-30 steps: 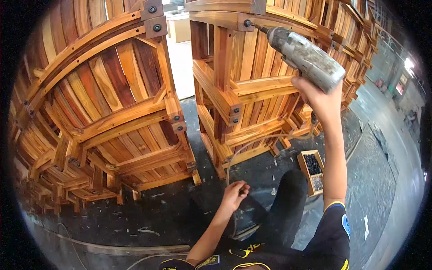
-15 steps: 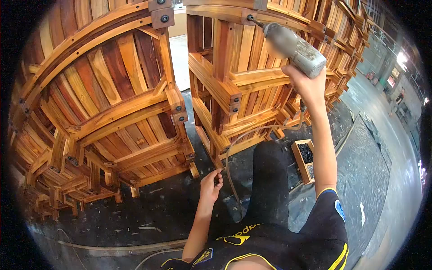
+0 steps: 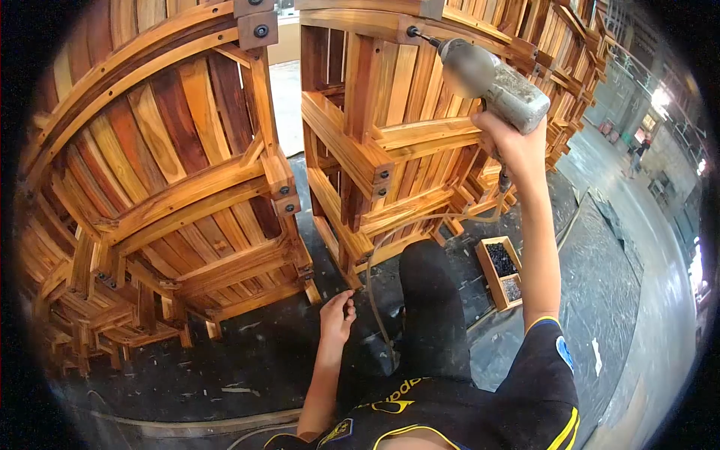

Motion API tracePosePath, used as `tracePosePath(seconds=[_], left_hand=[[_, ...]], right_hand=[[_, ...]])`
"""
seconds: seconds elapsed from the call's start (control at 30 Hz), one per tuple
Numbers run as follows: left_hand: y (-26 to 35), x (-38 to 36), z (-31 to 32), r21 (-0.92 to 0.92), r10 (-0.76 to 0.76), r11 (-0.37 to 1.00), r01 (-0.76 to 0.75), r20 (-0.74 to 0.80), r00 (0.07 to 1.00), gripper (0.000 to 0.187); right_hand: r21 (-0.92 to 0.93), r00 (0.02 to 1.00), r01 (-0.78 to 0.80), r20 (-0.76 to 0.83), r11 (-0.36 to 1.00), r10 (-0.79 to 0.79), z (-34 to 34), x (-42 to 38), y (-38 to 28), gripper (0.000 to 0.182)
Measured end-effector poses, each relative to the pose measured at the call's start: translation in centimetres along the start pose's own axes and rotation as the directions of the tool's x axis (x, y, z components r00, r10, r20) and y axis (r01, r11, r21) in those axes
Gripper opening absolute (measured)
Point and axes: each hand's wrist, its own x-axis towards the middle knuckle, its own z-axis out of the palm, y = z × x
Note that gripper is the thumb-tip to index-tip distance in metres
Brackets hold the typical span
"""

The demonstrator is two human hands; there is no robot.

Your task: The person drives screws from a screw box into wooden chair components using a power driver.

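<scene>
My right hand point(image 3: 511, 142) is wrapped round the handle of a grey power driver point(image 3: 499, 84) with a hose at its base. The driver's bit points left and meets a black bolt point(image 3: 412, 31) on the upper rail of a slatted wooden frame point(image 3: 420, 135). Low beside that frame's bottom corner, my left hand point(image 3: 337, 316) is held with its fingers curled together; whether anything small is inside them cannot be made out.
Another slatted wooden frame point(image 3: 187, 187) stands at the left. A wooden box point(image 3: 489, 274) of dark and silvery small parts lies by my knee. The hose point(image 3: 377, 300) crosses dark floor sheeting point(image 3: 592, 277). A person point(image 3: 637, 155) is far off at right.
The view has shifted slightly, so the frames sit further left. My left hand has moved a little left and down, its fingers turned differently. The driver's bit still meets the bolt.
</scene>
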Motion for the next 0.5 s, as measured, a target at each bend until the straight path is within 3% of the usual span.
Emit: tracePosePath(seconds=[0.13,0.5], left_hand=[[0.1,0.7,0.3,-0.033,0.012,0.999,-0.011,0.009,1.000,0.017],[0.1,1.5,0.9,-0.030,0.003,1.000,-0.003,0.002,1.000,0.017]], right_hand=[[0.029,0.991,-0.120,0.064,0.992,0.118,-0.7,0.7,-1.1,0.009],[-0.061,0.987,-0.131,0.084,0.989,0.136,-0.9,1.0,-2.1,0.008]])
